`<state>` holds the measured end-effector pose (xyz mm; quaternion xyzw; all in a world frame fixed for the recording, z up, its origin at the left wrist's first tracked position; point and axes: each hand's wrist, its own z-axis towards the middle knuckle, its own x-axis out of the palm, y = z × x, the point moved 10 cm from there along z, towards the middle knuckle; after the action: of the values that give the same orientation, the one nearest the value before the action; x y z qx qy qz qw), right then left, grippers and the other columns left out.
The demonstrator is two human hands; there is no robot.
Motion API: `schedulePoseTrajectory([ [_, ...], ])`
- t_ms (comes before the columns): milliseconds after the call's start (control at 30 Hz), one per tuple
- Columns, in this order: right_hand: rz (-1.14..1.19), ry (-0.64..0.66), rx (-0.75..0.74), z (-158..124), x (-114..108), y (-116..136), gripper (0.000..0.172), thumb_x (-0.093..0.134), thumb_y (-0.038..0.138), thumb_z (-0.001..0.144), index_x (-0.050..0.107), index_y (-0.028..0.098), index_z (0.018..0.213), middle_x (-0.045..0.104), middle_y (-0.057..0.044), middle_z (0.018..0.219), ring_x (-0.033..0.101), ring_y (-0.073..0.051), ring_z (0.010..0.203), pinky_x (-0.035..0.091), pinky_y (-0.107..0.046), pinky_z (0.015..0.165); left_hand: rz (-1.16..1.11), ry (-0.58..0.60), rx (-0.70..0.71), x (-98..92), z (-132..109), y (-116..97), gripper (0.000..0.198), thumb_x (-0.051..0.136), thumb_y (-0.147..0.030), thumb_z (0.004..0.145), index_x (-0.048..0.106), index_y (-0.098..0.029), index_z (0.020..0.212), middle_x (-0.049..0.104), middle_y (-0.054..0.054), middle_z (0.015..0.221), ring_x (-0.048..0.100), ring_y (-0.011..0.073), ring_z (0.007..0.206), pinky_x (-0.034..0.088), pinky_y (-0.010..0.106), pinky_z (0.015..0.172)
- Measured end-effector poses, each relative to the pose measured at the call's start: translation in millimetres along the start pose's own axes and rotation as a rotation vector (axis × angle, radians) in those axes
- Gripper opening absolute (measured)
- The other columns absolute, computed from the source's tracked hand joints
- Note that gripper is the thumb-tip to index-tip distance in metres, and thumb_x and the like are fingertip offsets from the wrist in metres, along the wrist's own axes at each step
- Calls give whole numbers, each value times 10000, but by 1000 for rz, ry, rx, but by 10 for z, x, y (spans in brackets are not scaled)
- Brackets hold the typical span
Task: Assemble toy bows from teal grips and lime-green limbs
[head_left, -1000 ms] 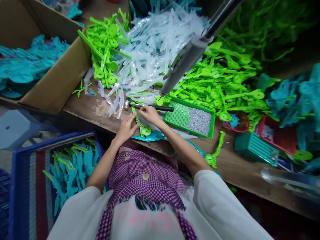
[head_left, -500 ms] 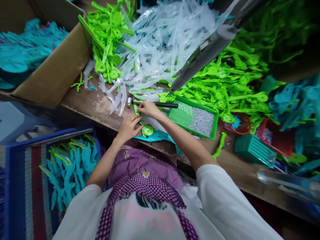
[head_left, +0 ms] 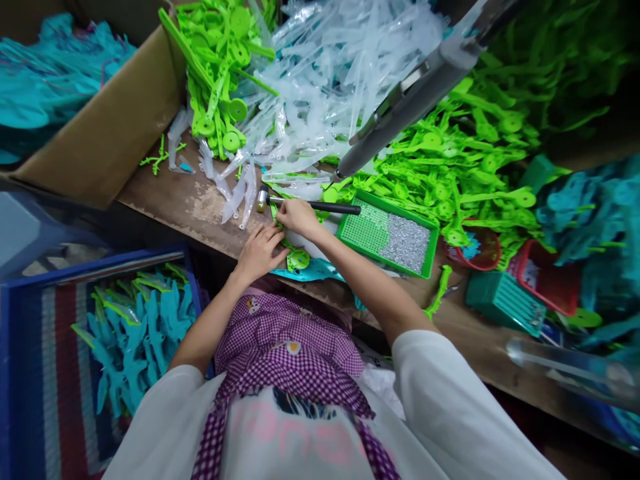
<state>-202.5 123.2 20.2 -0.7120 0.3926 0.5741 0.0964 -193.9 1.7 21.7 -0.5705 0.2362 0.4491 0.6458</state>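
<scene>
My left hand (head_left: 260, 253) lies on a light green plastic part (head_left: 299, 259) at the bench's front edge, its thumb and fingers apart around the piece. Beside it, my right hand (head_left: 296, 217) has its fingertips pinched together over the upper end of the green part; what they hold is too small to make out. A teal part (head_left: 313, 270) lies under the green one and sticks out to the right. Just beyond my right hand rests a hammer (head_left: 325, 207) with a black handle. Right of the hands is a green basket (head_left: 434, 248) with small silvery pieces.
Heaps of translucent parts (head_left: 330, 87) and green parts (head_left: 440, 167) cover the bench's back. A grey tool (head_left: 400, 110) hangs above. A cardboard box (head_left: 115, 127) stands left, a blue-framed crate (head_left: 100, 260) lower left, a red basket (head_left: 550, 273) right.
The whole view has shifted slightly. My left hand has closed in a little over the green part; my right hand stays pinched in nearly the same place.
</scene>
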Motion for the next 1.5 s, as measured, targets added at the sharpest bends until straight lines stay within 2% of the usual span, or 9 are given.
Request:
schedulePoseTrajectory([
  [167, -93, 104, 52, 42, 12, 141, 298, 551, 205, 847, 721, 90, 1063, 709, -242, 1094, 656, -357, 1084, 489, -392, 857, -3, 22, 2, 3, 9, -6, 349, 583, -353, 912, 601, -182, 1216, 625, 120, 1291, 532, 269, 1286, 313, 501, 1173],
  [367, -95, 165, 84, 45, -3, 157, 259, 576, 154, 842, 710, 80, 1050, 715, -229, 1036, 654, -351, 1089, 484, -397, 867, 18, 33, 15, 11, 10, -21, 355, 556, -359, 930, 587, -186, 1238, 619, 118, 1295, 490, 272, 1330, 304, 492, 1172],
  [567, 38, -67, 58, -251, -121, -65, 284, 512, 346, 917, 665, 177, 1087, 726, -131, 1063, 662, -293, 1038, 472, -374, 858, 32, 0, 15, -1, -5, -12, 353, 568, -351, 924, 599, -167, 1224, 619, 126, 1291, 490, 272, 1332, 316, 476, 1164],
  [700, 113, -190, 67, -479, -85, -211, 270, 458, 349, 950, 648, 219, 1090, 736, -77, 1034, 671, -249, 984, 458, -330, 821, 1, -25, 22, -9, -16, 13, 348, 577, -348, 916, 602, -184, 1222, 621, 117, 1300, 491, 270, 1334, 324, 490, 1159],
  [867, 133, -196, 57, -537, 16, -191, 263, 456, 374, 956, 662, 243, 1053, 737, -54, 1046, 665, -211, 952, 443, -286, 775, -158, -121, 11, -168, 48, 108, 353, 527, -345, 938, 580, -188, 1249, 627, 134, 1245, 564, 269, 1231, 436, 469, 1077],
  [967, 168, -212, 61, -566, 35, -192, 270, 441, 389, 965, 659, 262, 1064, 735, -39, 1068, 660, -204, 968, 443, -281, 773, -116, -193, -36, -275, 189, 253, 341, 492, -335, 946, 599, -187, 1234, 612, 150, 1200, 585, 288, 1156, 468, 471, 1027],
  [1167, 289, -244, 172, -678, 37, -279, 281, 438, 416, 960, 667, 299, 1074, 744, -22, 1052, 676, -213, 966, 460, -289, 760, 21, -182, -18, -227, 360, 364, 336, 474, -359, 940, 629, -198, 1191, 626, 140, 1128, 599, 314, 1064, 490, 489, 957],
  [1367, 348, -169, 172, -463, -90, -242, 188, 551, 315, 874, 729, 277, 921, 768, -23, 975, 696, -203, 934, 462, -262, 742, 81, -224, -6, -203, 320, 391, 333, 478, -361, 944, 625, -195, 1192, 643, 149, 1123, 599, 319, 1062, 497, 487, 930],
  [1500, 391, -157, 154, -496, 6, -260, 250, 504, 335, 918, 709, 244, 1031, 750, -40, 1065, 676, -186, 992, 459, -254, 801, 65, -215, -46, -214, 299, 374, 334, 498, -347, 931, 637, -187, 1189, 642, 148, 1149, 588, 313, 1075, 481, 479, 954],
])
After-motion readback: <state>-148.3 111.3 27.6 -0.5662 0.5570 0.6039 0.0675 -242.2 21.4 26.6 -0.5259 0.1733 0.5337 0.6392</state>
